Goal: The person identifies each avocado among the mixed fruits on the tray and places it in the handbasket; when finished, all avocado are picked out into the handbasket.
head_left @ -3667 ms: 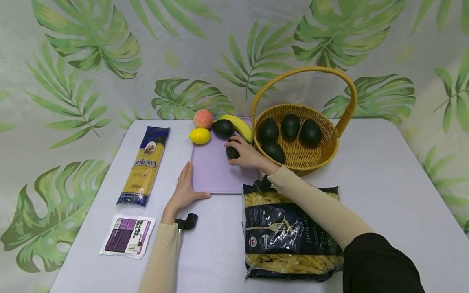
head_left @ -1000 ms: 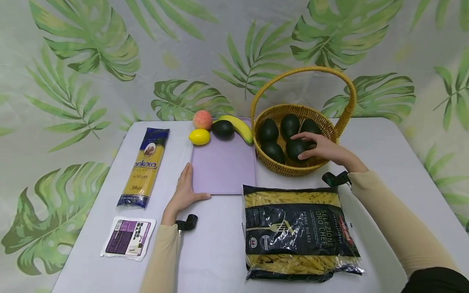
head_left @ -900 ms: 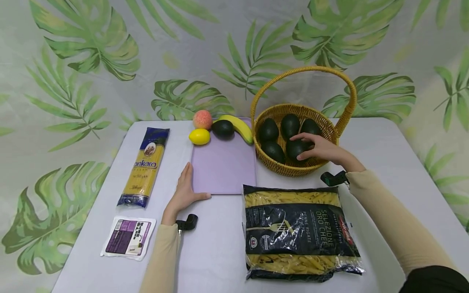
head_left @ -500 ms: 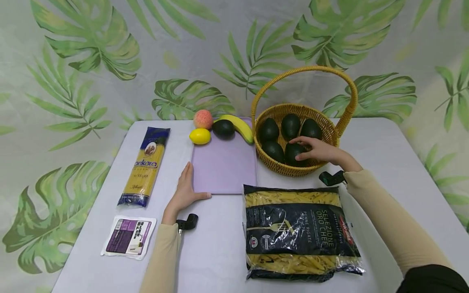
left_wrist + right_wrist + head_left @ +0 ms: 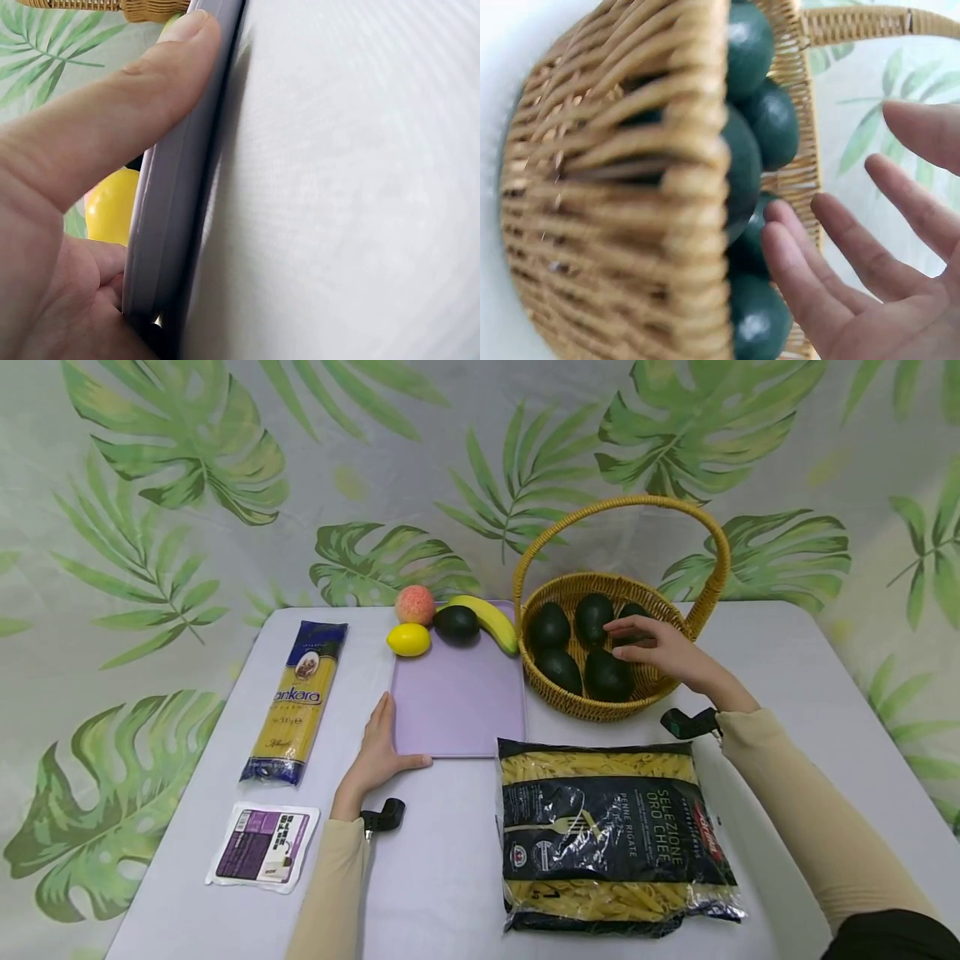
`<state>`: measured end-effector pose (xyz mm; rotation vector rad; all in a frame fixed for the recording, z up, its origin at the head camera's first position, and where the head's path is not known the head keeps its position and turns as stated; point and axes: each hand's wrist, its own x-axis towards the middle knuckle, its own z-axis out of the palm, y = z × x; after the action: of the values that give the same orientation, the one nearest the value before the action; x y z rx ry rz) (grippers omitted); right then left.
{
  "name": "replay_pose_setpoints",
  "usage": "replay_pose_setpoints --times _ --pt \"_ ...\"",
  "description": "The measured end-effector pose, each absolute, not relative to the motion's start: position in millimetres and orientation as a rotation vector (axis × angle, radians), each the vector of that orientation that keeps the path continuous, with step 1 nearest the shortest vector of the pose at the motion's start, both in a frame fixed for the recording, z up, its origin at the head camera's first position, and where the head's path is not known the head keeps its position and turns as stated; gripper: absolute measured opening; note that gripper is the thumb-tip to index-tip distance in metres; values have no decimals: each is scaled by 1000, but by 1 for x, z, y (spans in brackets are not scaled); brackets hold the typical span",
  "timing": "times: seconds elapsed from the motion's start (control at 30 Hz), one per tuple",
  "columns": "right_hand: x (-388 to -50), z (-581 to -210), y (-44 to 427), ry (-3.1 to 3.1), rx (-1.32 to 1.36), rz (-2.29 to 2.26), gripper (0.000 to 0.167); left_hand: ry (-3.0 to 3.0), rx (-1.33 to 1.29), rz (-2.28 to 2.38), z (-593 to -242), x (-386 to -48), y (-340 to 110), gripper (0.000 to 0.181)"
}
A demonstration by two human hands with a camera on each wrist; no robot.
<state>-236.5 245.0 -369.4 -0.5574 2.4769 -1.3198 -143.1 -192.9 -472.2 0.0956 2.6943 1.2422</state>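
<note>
Over the wicker basket (image 5: pixel 600 711) hovers my right hand (image 5: pixel 666 652), fingers spread and holding nothing. Just below and left of its thumb lies a dark green avocado (image 5: pixel 607 677). Several more avocados (image 5: pixel 550 626) sit in the basket, one of them partly hidden by the fingers. The right wrist view also shows the right hand (image 5: pixel 885 300) apart from the fruit. My left hand (image 5: pixel 377 756) rests against the near left corner of the lilac tray (image 5: pixel 459 710), fingers straight along its side. In the left wrist view, the thumb (image 5: pixel 127 112) lies against the tray's edge.
At the tray's back are a peach (image 5: pixel 415 605), a lemon (image 5: pixel 408 640), an avocado (image 5: pixel 456 625) and a banana (image 5: pixel 487 620). A penne bag (image 5: pixel 607 835) lies in front of the basket. To the left are a spaghetti pack (image 5: pixel 296 702) and a flat purple-white packet (image 5: pixel 264 847).
My right hand carried an avocado from the tray into the basket, set it at the front, then let go and drew up and right. The left hand has stayed at the tray.
</note>
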Motion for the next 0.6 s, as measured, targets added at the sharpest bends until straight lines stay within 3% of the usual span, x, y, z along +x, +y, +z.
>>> replay_pose_setpoints --times 0.3,0.6 --pt "-232 -362 217 2238 -667 -1554 44 2691 98 1235 -472 -143 -193 123" --pt "-229 -363 159 2146 -892 -1432 43 2694 92 1229 -474 -144 -193 123"
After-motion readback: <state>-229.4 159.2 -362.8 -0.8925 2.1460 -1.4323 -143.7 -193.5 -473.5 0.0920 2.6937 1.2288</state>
